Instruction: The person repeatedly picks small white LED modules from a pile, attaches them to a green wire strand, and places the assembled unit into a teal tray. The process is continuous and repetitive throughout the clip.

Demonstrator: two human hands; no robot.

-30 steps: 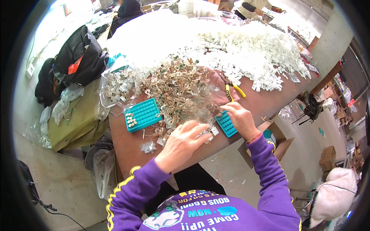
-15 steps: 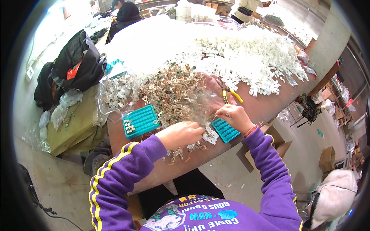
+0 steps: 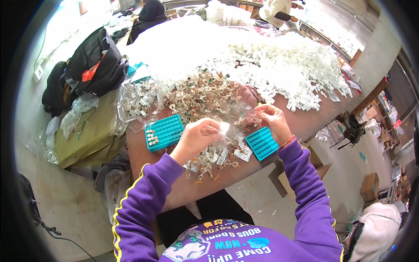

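Left hand [image 3: 198,137] raised over brown table [image 3: 305,120], fingertips pressed together on small clear plastic packet [image 3: 224,127]. Right hand [image 3: 271,121] beside it, fingers pinching far edge of crinkled clear film [image 3: 244,118]; film stretches between both hands. Below hands: loose heap of small packets [image 3: 218,157]. Teal tray [image 3: 164,132] left of left hand, few cells filled at near end; second teal tray [image 3: 262,143] just under right wrist. Mound of white pieces [image 3: 288,65] well behind
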